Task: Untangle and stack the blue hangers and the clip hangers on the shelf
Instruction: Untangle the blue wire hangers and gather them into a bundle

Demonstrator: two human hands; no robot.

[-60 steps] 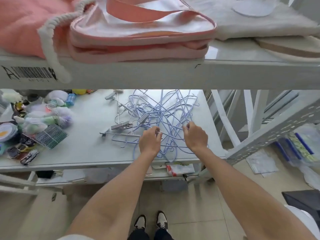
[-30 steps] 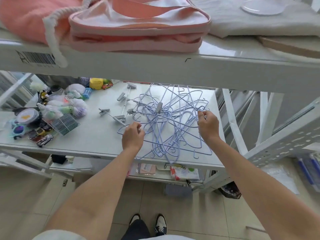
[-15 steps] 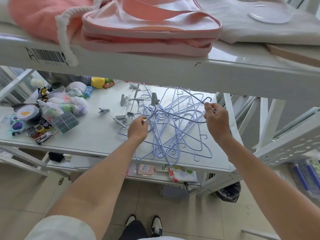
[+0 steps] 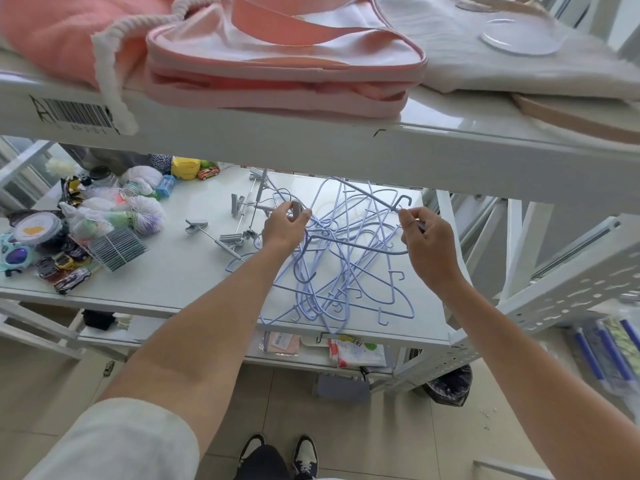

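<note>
A tangled heap of light blue wire hangers (image 4: 341,271) lies on the right half of the white shelf (image 4: 173,268). Grey clip hangers (image 4: 242,216) lie behind and to the left of the heap, one clip (image 4: 195,225) set apart. My left hand (image 4: 284,228) pinches a grey clip and blue wire at the heap's back left. My right hand (image 4: 427,242) grips one blue hanger near its hook and holds it lifted above the pile. The back of the heap is hidden under the upper shelf.
An upper shelf (image 4: 311,147) with pink bags (image 4: 277,64) hangs close above the hands. Toy cars (image 4: 71,280), mesh-bagged items (image 4: 117,209) and a round tin (image 4: 36,228) crowd the shelf's left end. White rack posts (image 4: 519,258) stand to the right.
Both hands moved from the heap's front edge toward the back and apart. The right hand lifted one blue hanger out of the pile; the left took hold of a clip.
</note>
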